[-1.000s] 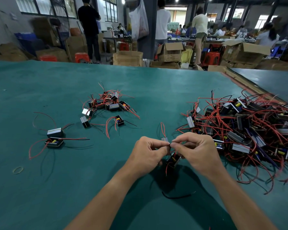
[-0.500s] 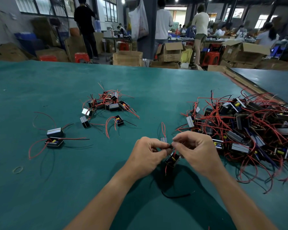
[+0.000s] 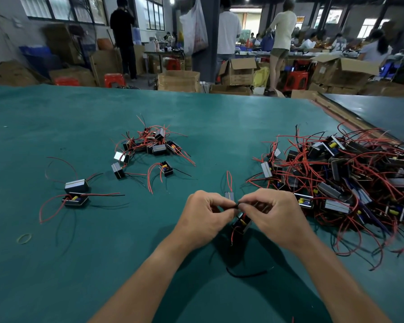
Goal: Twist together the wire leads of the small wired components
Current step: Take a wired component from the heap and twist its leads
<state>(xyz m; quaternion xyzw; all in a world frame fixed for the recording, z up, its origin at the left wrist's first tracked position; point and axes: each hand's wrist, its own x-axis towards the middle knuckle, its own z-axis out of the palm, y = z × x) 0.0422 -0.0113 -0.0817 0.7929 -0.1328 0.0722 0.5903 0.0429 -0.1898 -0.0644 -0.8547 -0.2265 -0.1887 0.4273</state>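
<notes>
My left hand (image 3: 203,220) and my right hand (image 3: 275,215) meet fingertip to fingertip over the green table, both pinching the dark wire leads (image 3: 238,205) of a small black component (image 3: 241,222) that hangs just below my fingers. A red lead dangles under it. Behind my fingertips stands another small component (image 3: 229,195) with two red leads pointing up. A big tangled heap of such components (image 3: 343,173) with red and black wires lies to the right.
A smaller cluster of components (image 3: 153,144) lies at centre left, and a pair (image 3: 76,192) further left. A rubber band (image 3: 24,238) rests near the left edge. A loose black wire (image 3: 245,273) lies between my forearms. People and cardboard boxes fill the background.
My hands stay together pinching the leads; my fingers shift slightly and the hanging component has swung a little.
</notes>
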